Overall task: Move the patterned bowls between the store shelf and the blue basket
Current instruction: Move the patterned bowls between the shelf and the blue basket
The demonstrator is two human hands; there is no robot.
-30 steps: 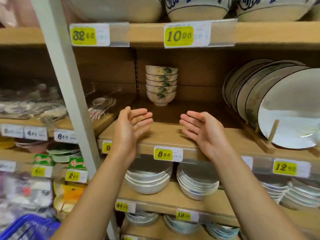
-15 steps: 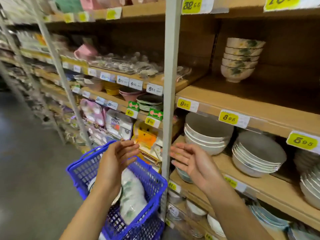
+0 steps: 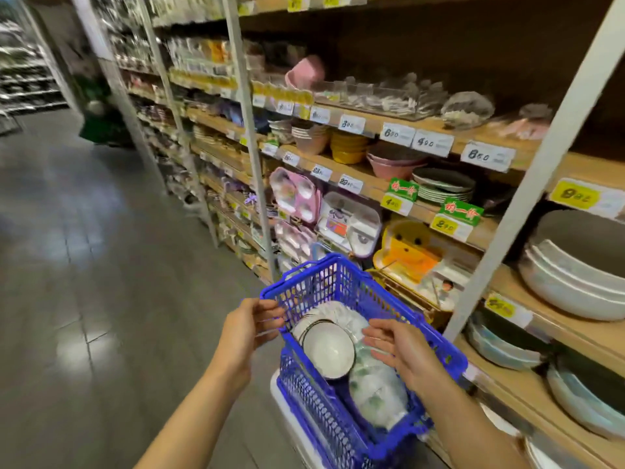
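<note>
Patterned bowls point(image 3: 375, 390): white ceramic stack with green leaf print, lying on its side inside the blue plastic mesh basket point(image 3: 341, 275), beside a dark-rimmed white bowl point(image 3: 328, 350).
Left hand point(image 3: 250, 328): fingers loosely curved, nothing held. Half a second ago it hung over the basket; now it sits at the left rim. I cannot confirm contact.
Right hand point(image 3: 402, 353): fingers spread, holding nothing. I note it has come in from beside the white shelf post point(image 3: 527, 184) to directly over the stack.
Wooden store shelf point(image 3: 457, 147): right of the basket. The shelved bowl stack seen earlier is out of view.
</note>
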